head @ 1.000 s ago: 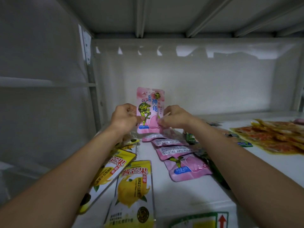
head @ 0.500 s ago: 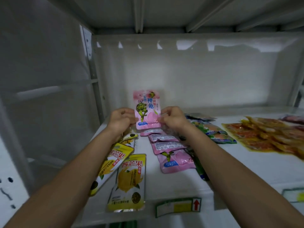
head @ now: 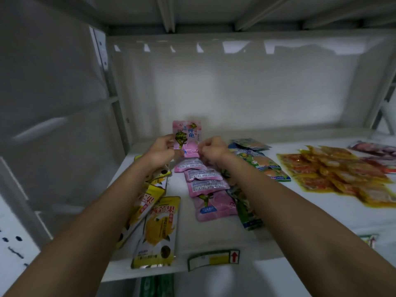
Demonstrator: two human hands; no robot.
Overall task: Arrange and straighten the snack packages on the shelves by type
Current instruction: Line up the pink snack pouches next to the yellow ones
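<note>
Both hands hold one pink packet (head: 186, 137) upright at the back of the pink row (head: 205, 189) on the white shelf (head: 300, 211): the left hand (head: 161, 152) pinches its left edge, the right hand (head: 211, 149) its lower right edge, fingers curled. The row below it runs toward the shelf front in overlapping packets, with the yellow packets (head: 156, 230) to its left and the green packets (head: 246, 202) just beside its right edge. The step in hand looks like setting this packet at the head of the row. To do it well, keep the packet square to the row's line, lower its bottom edge just behind the rearmost pink packet, and let go only once it sits steady, without nudging the green packets alongside.
</note>
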